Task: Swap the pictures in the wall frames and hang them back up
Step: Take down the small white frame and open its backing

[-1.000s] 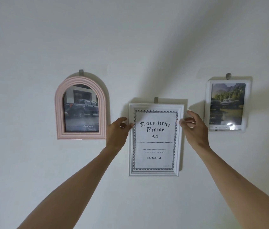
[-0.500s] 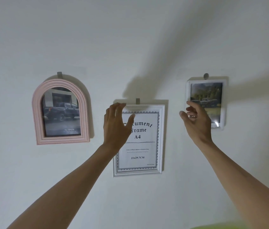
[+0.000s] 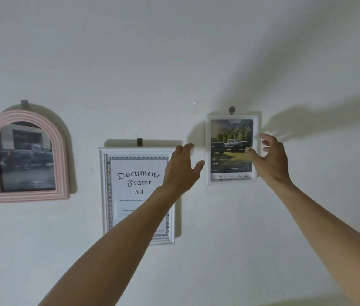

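Head view: both hands reaching for small white frame [image 3: 232, 149] hanging on hook [image 3: 232, 110]. Left hand [image 3: 182, 167] spread wide beside it, right hand [image 3: 267, 159] loosely curled over right edge, holding nothing. Risk imo: lopsided lifting, frame slipping off, dropping.

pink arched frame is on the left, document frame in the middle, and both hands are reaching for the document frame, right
Not quite. The head view shows the left hand and right hand spread open on either side of the small white frame with the truck picture, on the right, not the document frame. The rest holds: the pink arched frame hangs on the left, the document frame in the middle.
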